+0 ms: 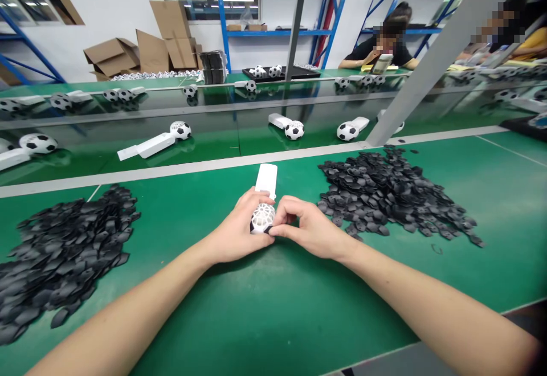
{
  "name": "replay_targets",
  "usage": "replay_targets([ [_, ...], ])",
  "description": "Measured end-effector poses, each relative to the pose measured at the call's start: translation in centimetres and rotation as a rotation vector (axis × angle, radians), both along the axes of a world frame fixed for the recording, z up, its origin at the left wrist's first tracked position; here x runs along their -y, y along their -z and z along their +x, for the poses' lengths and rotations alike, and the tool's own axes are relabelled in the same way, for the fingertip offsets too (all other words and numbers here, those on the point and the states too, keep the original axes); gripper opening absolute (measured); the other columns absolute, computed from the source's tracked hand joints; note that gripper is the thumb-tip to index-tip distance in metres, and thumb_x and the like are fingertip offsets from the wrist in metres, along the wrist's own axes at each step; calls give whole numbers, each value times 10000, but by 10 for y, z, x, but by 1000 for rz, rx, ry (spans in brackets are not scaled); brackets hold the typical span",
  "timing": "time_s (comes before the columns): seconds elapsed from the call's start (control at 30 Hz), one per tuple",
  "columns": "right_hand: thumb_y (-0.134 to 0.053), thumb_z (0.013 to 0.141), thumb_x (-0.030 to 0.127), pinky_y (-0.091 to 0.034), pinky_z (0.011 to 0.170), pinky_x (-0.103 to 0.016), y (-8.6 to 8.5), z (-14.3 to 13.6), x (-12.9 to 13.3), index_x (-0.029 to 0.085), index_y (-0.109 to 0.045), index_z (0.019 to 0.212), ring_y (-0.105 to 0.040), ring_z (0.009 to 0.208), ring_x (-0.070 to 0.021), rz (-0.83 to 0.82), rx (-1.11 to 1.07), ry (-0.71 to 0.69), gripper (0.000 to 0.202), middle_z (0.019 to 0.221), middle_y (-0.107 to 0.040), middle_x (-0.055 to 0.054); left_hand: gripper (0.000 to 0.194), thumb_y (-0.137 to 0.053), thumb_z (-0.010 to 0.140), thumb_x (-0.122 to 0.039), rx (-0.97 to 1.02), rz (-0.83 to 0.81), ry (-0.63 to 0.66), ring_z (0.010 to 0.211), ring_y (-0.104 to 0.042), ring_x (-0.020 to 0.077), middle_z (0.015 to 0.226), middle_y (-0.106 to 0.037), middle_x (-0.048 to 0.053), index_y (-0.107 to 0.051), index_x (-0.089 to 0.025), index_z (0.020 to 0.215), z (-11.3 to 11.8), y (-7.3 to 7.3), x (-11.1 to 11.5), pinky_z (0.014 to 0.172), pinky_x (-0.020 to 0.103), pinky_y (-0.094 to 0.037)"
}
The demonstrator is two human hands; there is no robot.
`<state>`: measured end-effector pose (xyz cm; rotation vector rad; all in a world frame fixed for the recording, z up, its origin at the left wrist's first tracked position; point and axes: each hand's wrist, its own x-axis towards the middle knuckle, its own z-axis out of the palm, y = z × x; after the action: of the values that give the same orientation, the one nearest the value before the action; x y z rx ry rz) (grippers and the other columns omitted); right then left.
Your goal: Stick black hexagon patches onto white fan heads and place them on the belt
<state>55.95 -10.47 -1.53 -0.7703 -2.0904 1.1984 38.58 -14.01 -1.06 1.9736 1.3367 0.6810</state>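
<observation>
My left hand (239,231) grips a white plastic toy (264,202) with a ball-shaped lattice head and a flat white handle pointing away from me. My right hand (303,225) pinches a small black piece against the lower side of the ball head, fingertips touching it. Both hands rest low over the green table (265,307). A heap of small black pieces (384,193) lies just right of my right hand. Another heap of black pieces (55,250) lies to the left of my left arm.
Beyond the table runs a glossy conveyor belt (231,137) carrying finished football-headed toys (294,130). A grey slanted post (427,62) rises at right. Two seated people (384,45) work at the far side. Cardboard boxes (141,45) and blue racks stand behind.
</observation>
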Motion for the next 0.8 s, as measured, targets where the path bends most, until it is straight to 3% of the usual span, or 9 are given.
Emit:
replay_targets([
  [0.27,-668,676,201,-342,545,-211,7,-2,-4,166,-471,651,-415,595,-91,-170,21,17,202,646,-450,51,479,-582,622,-109,52,93,-13,1272,-252,237,1214,-414,59,-457,-229,1069,4,4,4,1044,418,-245],
  [0.4,-647,717,252,-375,596,-233,4,1,-9,173,-498,734,-432,647,-108,24,39,107,170,728,-475,24,509,-630,591,-116,93,59,-44,1189,-377,234,1186,-433,51,-477,-231,1063,-1,3,-4,990,375,-335],
  [0.53,-558,792,234,-403,633,-258,-1,4,-9,188,-503,757,-463,676,-128,196,146,147,80,756,-497,1,538,-661,591,-178,-20,168,-152,1068,-492,216,1154,-469,45,-477,-239,1093,-17,-6,-52,932,341,-395],
  [0.63,-516,822,213,-431,670,-260,0,6,-7,203,-504,802,-498,735,-138,263,227,107,26,808,-519,-12,559,-625,645,-213,-98,272,-271,1188,-397,234,1263,-420,69,-430,-222,1168,-36,-9,-102,1014,352,-299],
  [0.73,-489,836,229,-449,745,-294,11,14,-13,218,-526,885,-516,869,-173,392,354,147,63,924,-543,-39,667,-616,657,-203,-174,292,-424,1300,-214,285,1352,-336,133,-344,-161,1264,-55,2,-136,1060,397,-189],
  [0.8,-494,824,265,-457,765,-343,23,26,-23,227,-551,952,-515,927,-215,523,457,240,145,1002,-551,-58,709,-582,703,-247,-213,282,-545,1297,-205,322,1339,-337,199,-256,-98,1315,-64,16,-143,1038,449,-202],
])
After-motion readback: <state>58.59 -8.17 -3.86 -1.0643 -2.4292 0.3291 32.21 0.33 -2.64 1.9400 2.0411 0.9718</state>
